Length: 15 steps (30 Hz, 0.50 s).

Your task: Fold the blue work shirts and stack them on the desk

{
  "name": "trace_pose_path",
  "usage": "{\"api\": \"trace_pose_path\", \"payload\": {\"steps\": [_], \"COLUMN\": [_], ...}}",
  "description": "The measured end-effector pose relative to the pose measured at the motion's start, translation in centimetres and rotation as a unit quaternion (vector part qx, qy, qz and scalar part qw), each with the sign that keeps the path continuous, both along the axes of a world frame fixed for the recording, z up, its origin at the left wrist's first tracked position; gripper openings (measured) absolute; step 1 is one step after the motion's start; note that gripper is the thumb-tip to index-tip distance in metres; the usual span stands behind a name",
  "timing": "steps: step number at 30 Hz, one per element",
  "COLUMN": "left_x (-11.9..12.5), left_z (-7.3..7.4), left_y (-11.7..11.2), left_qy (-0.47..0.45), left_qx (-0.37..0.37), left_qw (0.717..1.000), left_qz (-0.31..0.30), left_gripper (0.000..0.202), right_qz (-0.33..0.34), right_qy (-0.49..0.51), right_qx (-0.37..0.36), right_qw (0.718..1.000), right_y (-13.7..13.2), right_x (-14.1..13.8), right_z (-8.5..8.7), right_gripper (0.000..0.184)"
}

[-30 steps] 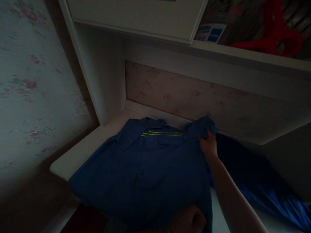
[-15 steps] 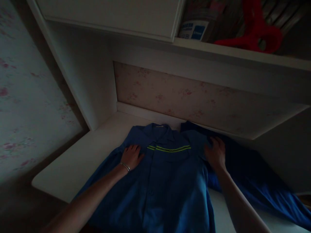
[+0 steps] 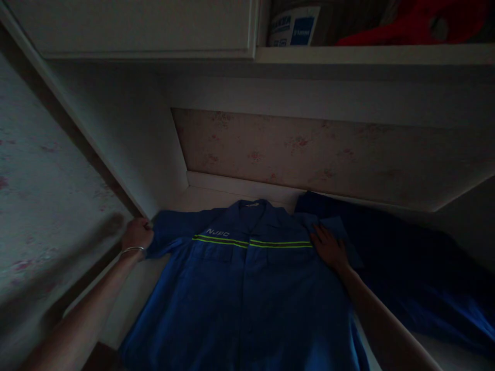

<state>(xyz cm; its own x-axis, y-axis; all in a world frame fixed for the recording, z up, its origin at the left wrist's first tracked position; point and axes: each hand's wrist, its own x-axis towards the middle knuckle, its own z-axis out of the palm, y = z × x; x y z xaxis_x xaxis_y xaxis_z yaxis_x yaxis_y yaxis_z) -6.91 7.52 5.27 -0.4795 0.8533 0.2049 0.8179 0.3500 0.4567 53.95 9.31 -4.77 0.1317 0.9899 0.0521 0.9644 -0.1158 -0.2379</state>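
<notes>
A blue work shirt [image 3: 247, 299] with a yellow-green chest stripe lies face up on a white desk top [image 3: 211, 193]. My left hand [image 3: 136, 235], with a bracelet on the wrist, is closed on the end of the shirt's left sleeve, pulled out to the left by the side panel. On the shirt's right shoulder rests my right hand [image 3: 328, 246], fingers flat and pressing the cloth down.
A second dark blue garment [image 3: 417, 273] lies spread on the right of the desk. A white cupboard door [image 3: 135, 26] and a shelf [image 3: 371, 54] with a labelled box [image 3: 292, 26] and a red object [image 3: 406, 23] hang overhead. Flowered wallpaper [image 3: 294, 149] backs the niche.
My left hand went from the shirt's chest out to the left, drawing the sleeve open. The right hand stayed on the right shoulder. The camera tilted, showing the chest lettering.
</notes>
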Motion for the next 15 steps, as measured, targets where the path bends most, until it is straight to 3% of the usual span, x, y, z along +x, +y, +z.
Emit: {"api": "trace_pose_path", "payload": {"steps": [3,7,10,12,15], "left_x": [3.5,12.8,19.0,21.6,23.5], "left_z": [0.0,-1.0,-1.3,-1.2,-1.4], "left_y": [0.8,3.7,7.4,10.5,15.5], "left_qy": [0.029,0.025,0.022,0.027,0.042], "left_qx": [0.026,0.013,-0.006,-0.022,-0.069], "left_qw": [0.997,0.969,0.938,0.929,0.928], "left_qz": [-0.061,-0.244,-0.345,-0.368,-0.364], "left_gripper": [0.033,0.03,0.029,0.028,0.031], "right_qz": [0.003,-0.007,-0.011,-0.009,-0.006], "right_qy": [0.0,-0.002,-0.007,-0.013,-0.016], "right_qx": [0.01,0.007,0.001,0.003,0.011], "right_qw": [1.0,1.0,1.0,1.0,1.0], "right_y": [0.1,-0.1,-0.3,-0.5,-0.7], "right_x": [-0.2,-0.4,-0.7,-0.9,-1.1], "right_z": [0.1,0.2,0.6,1.0,1.5], "right_gripper": [0.057,0.057,0.057,0.056,0.057]}}
